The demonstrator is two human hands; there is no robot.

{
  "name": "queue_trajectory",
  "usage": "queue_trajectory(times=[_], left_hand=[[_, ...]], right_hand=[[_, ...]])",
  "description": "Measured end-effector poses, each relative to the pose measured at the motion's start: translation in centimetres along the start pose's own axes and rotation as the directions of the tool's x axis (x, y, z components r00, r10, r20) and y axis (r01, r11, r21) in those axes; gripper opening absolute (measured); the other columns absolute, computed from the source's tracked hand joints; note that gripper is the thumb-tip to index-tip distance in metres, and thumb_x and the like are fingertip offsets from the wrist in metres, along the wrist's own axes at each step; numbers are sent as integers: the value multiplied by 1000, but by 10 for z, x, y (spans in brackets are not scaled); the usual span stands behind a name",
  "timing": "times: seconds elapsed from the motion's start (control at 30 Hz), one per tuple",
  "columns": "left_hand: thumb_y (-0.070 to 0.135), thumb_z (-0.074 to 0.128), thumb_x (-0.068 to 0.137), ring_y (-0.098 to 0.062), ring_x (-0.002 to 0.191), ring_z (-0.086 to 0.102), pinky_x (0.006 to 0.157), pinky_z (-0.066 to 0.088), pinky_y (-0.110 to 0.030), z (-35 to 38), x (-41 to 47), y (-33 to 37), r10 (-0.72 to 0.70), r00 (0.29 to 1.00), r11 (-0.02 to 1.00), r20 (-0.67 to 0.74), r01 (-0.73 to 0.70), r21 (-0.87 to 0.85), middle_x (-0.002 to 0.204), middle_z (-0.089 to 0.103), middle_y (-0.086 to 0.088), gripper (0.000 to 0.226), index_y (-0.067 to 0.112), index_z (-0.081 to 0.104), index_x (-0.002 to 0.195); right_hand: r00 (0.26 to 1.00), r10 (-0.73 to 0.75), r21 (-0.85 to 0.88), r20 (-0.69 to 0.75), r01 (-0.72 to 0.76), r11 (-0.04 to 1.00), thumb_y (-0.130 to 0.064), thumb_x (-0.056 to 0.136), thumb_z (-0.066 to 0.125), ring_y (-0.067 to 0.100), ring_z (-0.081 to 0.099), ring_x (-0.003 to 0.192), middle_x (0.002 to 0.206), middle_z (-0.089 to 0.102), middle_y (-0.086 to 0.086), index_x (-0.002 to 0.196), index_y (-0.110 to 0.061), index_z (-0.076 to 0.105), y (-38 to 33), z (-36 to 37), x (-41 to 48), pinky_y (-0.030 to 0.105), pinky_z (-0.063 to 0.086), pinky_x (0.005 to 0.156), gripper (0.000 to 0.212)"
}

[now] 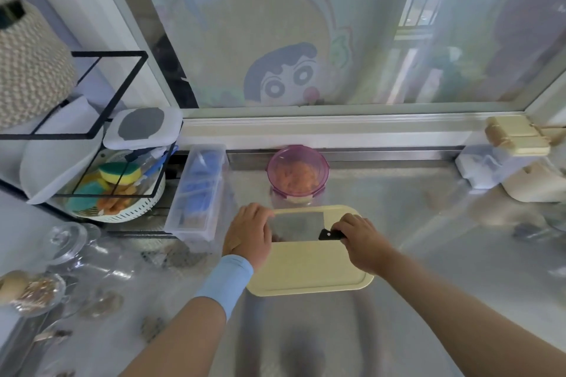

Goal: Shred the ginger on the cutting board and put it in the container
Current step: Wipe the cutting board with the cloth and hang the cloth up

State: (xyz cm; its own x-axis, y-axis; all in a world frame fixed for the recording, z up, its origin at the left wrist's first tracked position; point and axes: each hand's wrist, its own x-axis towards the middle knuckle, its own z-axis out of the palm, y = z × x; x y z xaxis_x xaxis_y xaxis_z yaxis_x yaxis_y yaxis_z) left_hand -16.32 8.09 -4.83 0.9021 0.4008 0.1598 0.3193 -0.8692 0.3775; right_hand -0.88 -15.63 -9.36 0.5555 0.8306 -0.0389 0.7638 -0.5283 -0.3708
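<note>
Head view: right hand (363, 242) gripping the knife (298, 225), left hand (249, 231) curled over its blade, should carry it level.

Black wire rack (107, 54) left; sponges (121, 173) in white colander (134, 211); clear box (196, 193) beside, contents perhaps cloths.
</note>
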Motion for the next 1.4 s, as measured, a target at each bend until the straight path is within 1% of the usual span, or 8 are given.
queue_trajectory(times=[0.13, 0.27, 0.47, 0.67, 0.93, 1.03, 1.17, 1.4], left_hand=[[16, 45, 93, -11, 116, 44, 91, 41, -25, 29, -16, -14, -55, 899, 998, 435, 50, 23, 124, 45, 14, 33, 29, 56, 121], [18, 43, 87, -8, 115, 45, 96, 40, -27, 44, -15, -16, -108, 770, 994, 628, 91, 59, 124, 41, 23, 27, 35, 60, 98], [18, 40, 87, -16, 92, 61, 80, 50, -29, 32, 24, -10, -108, 809, 994, 578, 88, 62, 99, 61, 16, 30, 30, 67, 86], [23, 47, 93, -19, 95, 58, 76, 45, -30, 18, 106, -8, -233, 938, 962, 256, 262, -82, 98, 57, 7, 17, 29, 62, 99], [35, 61, 90, -30, 129, 45, 104, 41, -45, 32, 175, -10, -451, 816, 871, 362, 490, -21, 146, 43, -3, 54, 25, 42, 140], [31, 68, 83, -28, 112, 58, 94, 49, -41, 37, 180, -23, -428, 823, 867, 374, 490, -86, 129, 59, -1, 44, 27, 54, 125], [33, 73, 78, -21, 117, 55, 98, 46, -38, 39, 179, -35, -437, 795, 813, 421, 549, -195, 137, 53, 7, 68, 29, 44, 140], [19, 69, 85, -17, 116, 57, 98, 47, -37, 39, 174, -42, -441, 813, 795, 380, 551, -254, 135, 55, 12, 61, 36, 47, 139]], right_hand=[[989, 56, -13, 135, -54, 998, -9, 99, 51, 23, 41, 110, 121, 50, -1, 127, -20, 61, 6, 22, -11, 33, 33, 105, 31], [965, 118, -38, 232, -112, 993, -9, 97, 51, 23, 37, 115, 122, 48, -1, 127, -21, 60, 8, 34, -11, 34, 30, 111, 34], [970, 92, -159, 224, -57, 986, -32, 86, 54, 18, 52, 111, 111, 59, -8, 112, -29, 63, 2, 4, 17, 30, 29, 102, 28], [999, 30, -68, -32, -32, 997, -22, 99, 50, 23, 57, 112, 115, 66, -2, 111, -22, 67, -19, -37, 109, 38, 39, 100, 22], [989, 145, -128, -22, -146, 981, -38, 99, 51, 22, 58, 111, 117, 66, -9, 116, -40, 71, -47, -51, 219, 33, 40, 89, 26], [985, 171, -131, -26, -173, 976, -33, 98, 52, 23, 62, 101, 109, 65, -6, 108, -34, 73, -46, -40, 237, 31, 40, 80, 24], [980, 190, -106, -54, -194, 975, -27, 95, 54, 21, 64, 86, 101, 65, -9, 100, -35, 75, -44, -30, 246, 30, 47, 73, 24], [1000, 23, -259, -14, -26, 966, -25, 96, 61, 23, 66, 93, 111, 59, -1, 115, -17, 64, -43, -26, 253, 33, 48, 79, 20]])
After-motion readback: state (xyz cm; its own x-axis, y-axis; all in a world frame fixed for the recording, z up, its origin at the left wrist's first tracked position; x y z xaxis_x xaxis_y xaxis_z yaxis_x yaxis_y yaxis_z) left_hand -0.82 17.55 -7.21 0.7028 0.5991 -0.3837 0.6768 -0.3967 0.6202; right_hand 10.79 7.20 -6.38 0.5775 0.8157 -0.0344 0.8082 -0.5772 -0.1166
